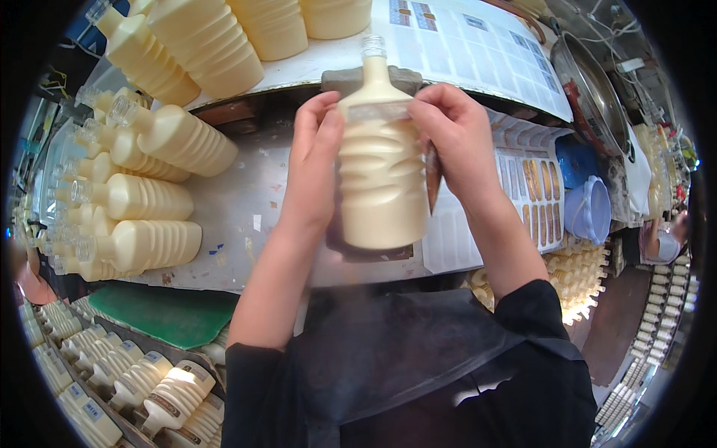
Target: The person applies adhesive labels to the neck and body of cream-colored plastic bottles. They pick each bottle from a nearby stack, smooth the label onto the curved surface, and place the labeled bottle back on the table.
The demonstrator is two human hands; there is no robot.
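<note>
I hold a cream-coloured ribbed bottle (382, 175) upright in front of me, its clear threaded neck pointing up. My left hand (315, 160) grips its left side. My right hand (454, 138) grips the right side, thumb and fingers pressing a thin clear strip (377, 111) across the bottle's shoulder. A brown label sheet edge (432, 179) shows behind the bottle under my right palm.
Several identical bottles lie stacked on the white worktable (246, 201) at left and top (160, 134). Label sheets (534, 190) lie at right, beside blue bowls (590, 209) and a metal pan (590, 89). Labelled bottles (172, 392) fill a crate at lower left. A green mat (168, 313) lies below.
</note>
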